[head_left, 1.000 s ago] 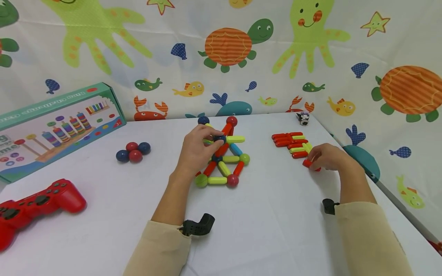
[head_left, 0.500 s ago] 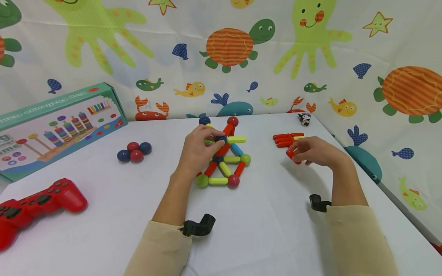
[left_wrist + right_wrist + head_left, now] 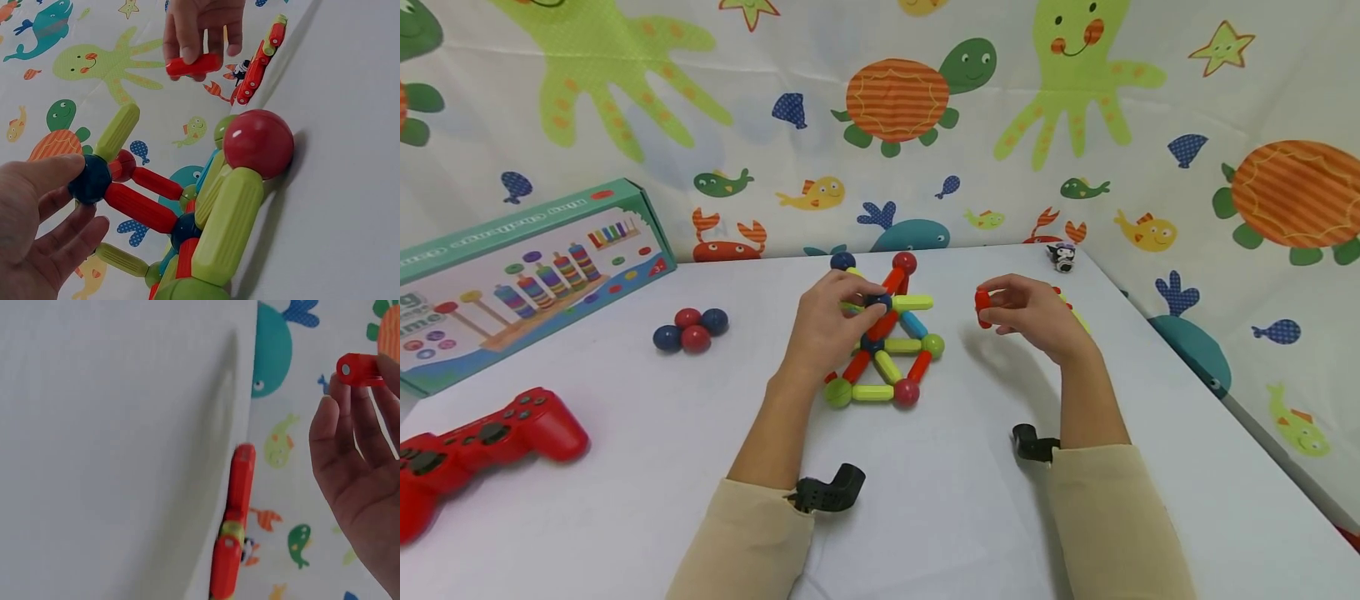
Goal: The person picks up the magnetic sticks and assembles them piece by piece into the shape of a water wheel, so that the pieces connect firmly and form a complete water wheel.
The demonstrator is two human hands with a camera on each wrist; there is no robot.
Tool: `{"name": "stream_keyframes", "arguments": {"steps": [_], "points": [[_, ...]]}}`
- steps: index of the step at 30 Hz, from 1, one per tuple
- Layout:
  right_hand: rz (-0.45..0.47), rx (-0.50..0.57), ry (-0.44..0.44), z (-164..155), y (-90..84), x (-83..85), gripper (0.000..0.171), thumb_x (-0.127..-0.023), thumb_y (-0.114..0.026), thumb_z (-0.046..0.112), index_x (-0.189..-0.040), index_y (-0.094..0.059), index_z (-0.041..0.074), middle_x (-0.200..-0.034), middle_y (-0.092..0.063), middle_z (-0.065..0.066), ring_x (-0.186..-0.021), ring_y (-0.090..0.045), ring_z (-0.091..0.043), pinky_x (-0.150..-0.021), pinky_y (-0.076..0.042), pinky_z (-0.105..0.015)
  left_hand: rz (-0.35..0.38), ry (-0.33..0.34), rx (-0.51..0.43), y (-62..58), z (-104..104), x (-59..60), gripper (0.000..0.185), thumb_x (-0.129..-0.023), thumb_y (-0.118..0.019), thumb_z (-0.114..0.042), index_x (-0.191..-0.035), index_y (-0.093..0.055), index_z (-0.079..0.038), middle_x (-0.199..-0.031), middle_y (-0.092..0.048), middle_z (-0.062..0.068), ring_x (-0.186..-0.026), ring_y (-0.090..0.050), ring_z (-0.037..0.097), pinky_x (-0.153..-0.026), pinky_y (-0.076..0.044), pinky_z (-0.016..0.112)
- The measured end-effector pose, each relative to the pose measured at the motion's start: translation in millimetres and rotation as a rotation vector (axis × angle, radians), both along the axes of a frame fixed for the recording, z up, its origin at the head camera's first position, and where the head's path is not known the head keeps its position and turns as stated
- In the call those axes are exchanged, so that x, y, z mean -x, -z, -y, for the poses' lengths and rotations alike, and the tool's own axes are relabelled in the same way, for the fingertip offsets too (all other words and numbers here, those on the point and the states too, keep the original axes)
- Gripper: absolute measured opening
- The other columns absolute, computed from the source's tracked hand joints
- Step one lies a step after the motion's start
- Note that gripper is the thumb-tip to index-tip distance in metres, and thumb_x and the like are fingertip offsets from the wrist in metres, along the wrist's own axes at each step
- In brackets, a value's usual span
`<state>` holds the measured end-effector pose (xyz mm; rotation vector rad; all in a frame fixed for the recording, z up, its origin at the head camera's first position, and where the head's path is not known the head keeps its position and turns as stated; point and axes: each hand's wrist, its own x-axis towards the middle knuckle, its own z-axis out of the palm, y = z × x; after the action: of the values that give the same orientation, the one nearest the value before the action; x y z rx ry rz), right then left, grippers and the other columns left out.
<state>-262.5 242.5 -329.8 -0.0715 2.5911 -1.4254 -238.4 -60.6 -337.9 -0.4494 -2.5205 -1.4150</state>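
A structure of magnetic rods [image 3: 872,392] and magnetic balls [image 3: 906,392] in red, yellow-green and blue stands mid-table. My left hand [image 3: 822,329] pinches a dark blue ball [image 3: 90,180] at its raised part; a yellow-green rod [image 3: 117,132] and a red rod [image 3: 141,207] join that ball. To the right of the structure, my right hand [image 3: 1037,317] holds a loose red magnetic rod [image 3: 982,308] between thumb and fingers, above the table. In the right wrist view, one grey end of this red rod [image 3: 357,369] shows. The rod is apart from the structure.
Several loose rods [image 3: 240,481] lie on the right of the table, mostly hidden behind my right hand in the head view. Red and blue balls [image 3: 696,338] sit at left, near a toy box [image 3: 535,283] and a red game controller [image 3: 497,442]. A small figurine [image 3: 1062,257] stands at the back right.
My right hand has lifted the red rod from beside the rod pile and carried it left toward the structure, turning it upright. The left hand keeps its place on the blue ball.
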Motion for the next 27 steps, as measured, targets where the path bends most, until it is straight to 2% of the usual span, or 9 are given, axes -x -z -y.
{"name": "stream_keyframes", "arguments": {"steps": [6, 12, 15, 20, 27], "points": [[-0.029, 0.115, -0.052, 26, 5.6, 3.0, 0.039, -0.097, -0.073, 0.019, -0.133, -0.061, 0.011, -0.127, -0.067, -0.012, -0.113, -0.066, -0.026, -0.092, -0.059, -0.030, 0.009, -0.004, -0.009, 0.2, 2, -0.1, 0.025, -0.096, -0.075, -0.016, -0.120, -0.076, -0.013, -0.119, -0.064, 0.004, -0.111, -0.065, 0.022, -0.092, -0.061, 0.037], [0.015, 0.172, -0.090, 41, 11.6, 3.3, 0.035, -0.094, -0.073, 0.011, -0.127, -0.061, 0.010, -0.127, -0.068, -0.012, -0.114, -0.066, -0.028, -0.100, -0.056, -0.045, 0.009, 0.002, -0.016, 0.3, 1, -0.2, 0.025, -0.095, -0.076, -0.016, -0.120, -0.076, -0.014, -0.120, -0.064, 0.003, -0.112, -0.063, 0.020, -0.093, -0.061, 0.037], [0.033, 0.166, -0.096, 44, 15.0, 4.2, 0.033, -0.093, -0.073, 0.010, -0.124, -0.062, 0.011, -0.127, -0.069, -0.012, -0.115, -0.065, -0.028, -0.100, -0.056, -0.045, 0.006, 0.003, -0.008, 0.2, 1, 0.5, 0.025, -0.095, -0.076, -0.017, -0.120, -0.076, -0.014, -0.120, -0.064, 0.003, -0.112, -0.063, 0.019, -0.093, -0.061, 0.036], [0.043, 0.121, -0.129, 49, 19.0, 6.6, 0.031, -0.092, -0.074, 0.010, -0.121, -0.064, 0.012, -0.125, -0.069, -0.010, -0.116, -0.062, -0.028, -0.095, -0.058, -0.039, 0.010, -0.010, 0.005, -0.4, 2, -0.3, 0.024, -0.095, -0.076, -0.018, -0.119, -0.076, -0.015, -0.119, -0.064, 0.003, -0.113, -0.062, 0.019, -0.094, -0.061, 0.037], [0.072, 0.094, -0.129, 49, 20.3, 7.8, 0.033, -0.091, -0.075, 0.011, -0.121, -0.063, 0.014, -0.124, -0.068, -0.009, -0.117, -0.061, -0.028, -0.096, -0.058, -0.041, 0.001, 0.003, -0.021, 1.2, 2, 1.0, 0.024, -0.095, -0.076, -0.017, -0.119, -0.076, -0.014, -0.119, -0.065, 0.003, -0.111, -0.063, 0.020, -0.092, -0.061, 0.036]]}}
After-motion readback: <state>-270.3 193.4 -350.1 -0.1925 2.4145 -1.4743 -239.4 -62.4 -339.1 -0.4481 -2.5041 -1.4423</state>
